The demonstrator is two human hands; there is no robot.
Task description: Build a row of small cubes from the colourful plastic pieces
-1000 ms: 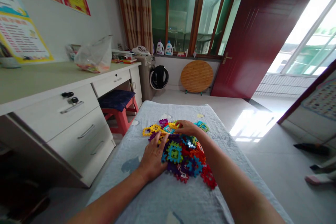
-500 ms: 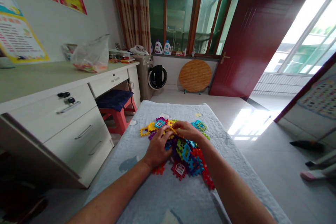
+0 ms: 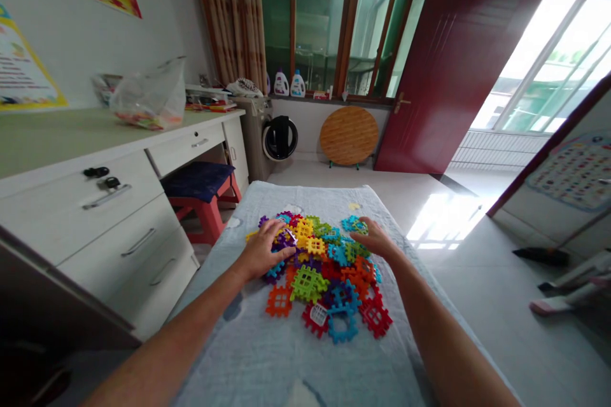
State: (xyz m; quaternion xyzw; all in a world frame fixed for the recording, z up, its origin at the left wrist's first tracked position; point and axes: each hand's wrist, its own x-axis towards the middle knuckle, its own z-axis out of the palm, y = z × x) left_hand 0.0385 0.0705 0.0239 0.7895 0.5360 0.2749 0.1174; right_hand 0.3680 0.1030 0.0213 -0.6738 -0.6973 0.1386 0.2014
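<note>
A heap of colourful plastic interlocking building pieces (image 3: 309, 283), square with toothed edges, lies on the cloth-covered table (image 3: 281, 369). My left hand (image 3: 265, 253) rests at the left side of the heap, thumb and fingers apart, beside purple and blue pieces. At the right side, my right hand (image 3: 377, 240) has its fingers spread near a green piece and a blue piece (image 3: 351, 223). Neither hand grips a piece that I can see. Nearest me lie an orange piece (image 3: 279, 301), a blue ring-shaped piece (image 3: 342, 325) and a red piece (image 3: 376, 316).
To the left stands a desk with drawers (image 3: 114, 216), a plastic bag (image 3: 150, 98) on top. A red stool (image 3: 205, 200) is tucked beside it. Behind are a washing machine (image 3: 258, 140), a round wooden tabletop (image 3: 349, 136) and a dark red door (image 3: 449, 63).
My hands have moved apart from the middle to either side of the heap, letting go of a yellow piece. The pieces now lie more spread out, and the view has shifted slightly.
</note>
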